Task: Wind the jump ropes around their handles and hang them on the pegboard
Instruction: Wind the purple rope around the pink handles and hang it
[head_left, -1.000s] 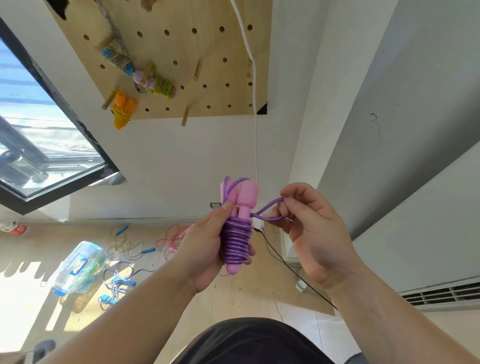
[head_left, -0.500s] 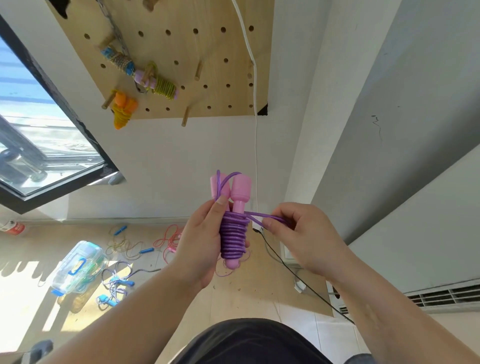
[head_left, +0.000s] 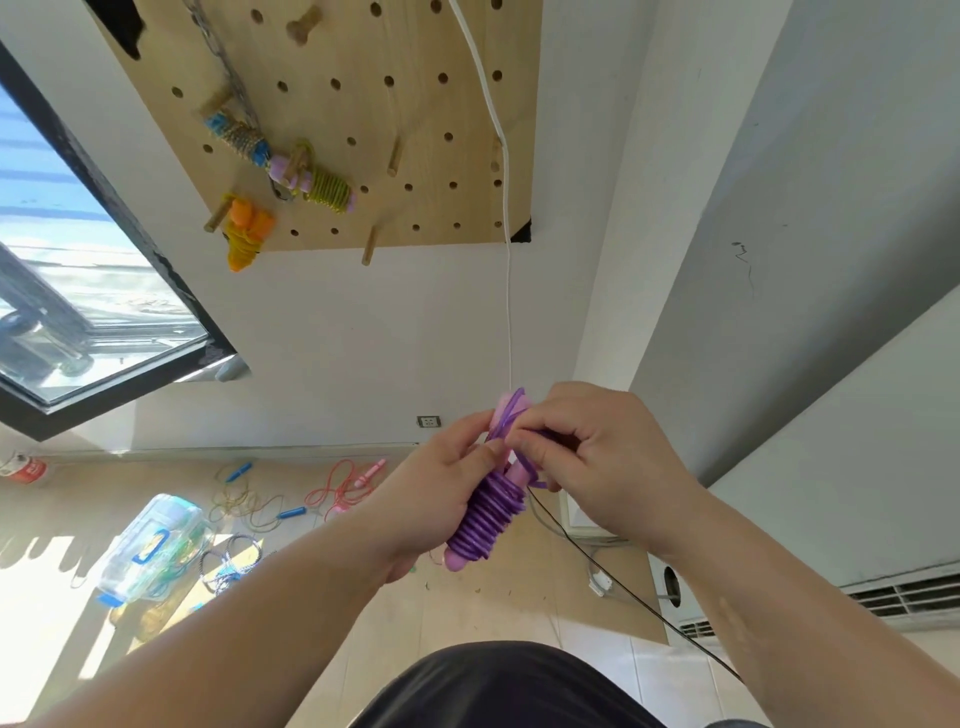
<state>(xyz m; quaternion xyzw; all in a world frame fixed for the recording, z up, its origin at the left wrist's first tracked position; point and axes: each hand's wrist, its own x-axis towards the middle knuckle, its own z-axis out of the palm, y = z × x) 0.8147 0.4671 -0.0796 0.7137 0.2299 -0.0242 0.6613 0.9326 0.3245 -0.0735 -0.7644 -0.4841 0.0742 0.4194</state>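
Observation:
A purple jump rope (head_left: 485, 519) is coiled tightly round its two pink handles, held at chest height. My left hand (head_left: 441, 488) grips the wound bundle from the left. My right hand (head_left: 587, 457) covers the handles' tops and pinches the purple rope's loose end against them. Above, the wooden pegboard (head_left: 415, 104) carries three wound ropes on pegs: a blue-handled one (head_left: 236, 136), a pink-handled yellow-green one (head_left: 314, 179) and an orange one (head_left: 244, 236). Several pegs stand bare, such as one peg (head_left: 395, 156).
Loose jump ropes lie on the floor: a red one (head_left: 343, 486), a yellow-green one with blue handles (head_left: 254, 501) and a dark one (head_left: 228, 564). A clear plastic box (head_left: 150, 548) lies beside them. A white cable (head_left: 506, 260) hangs down the wall; a black cable (head_left: 623, 597) crosses the floor.
My right hand moved left from beside the bundle onto the handle tops, taking the loose purple loop with it. The bundle tilted, its top leaning right. The pegboard looks the same.

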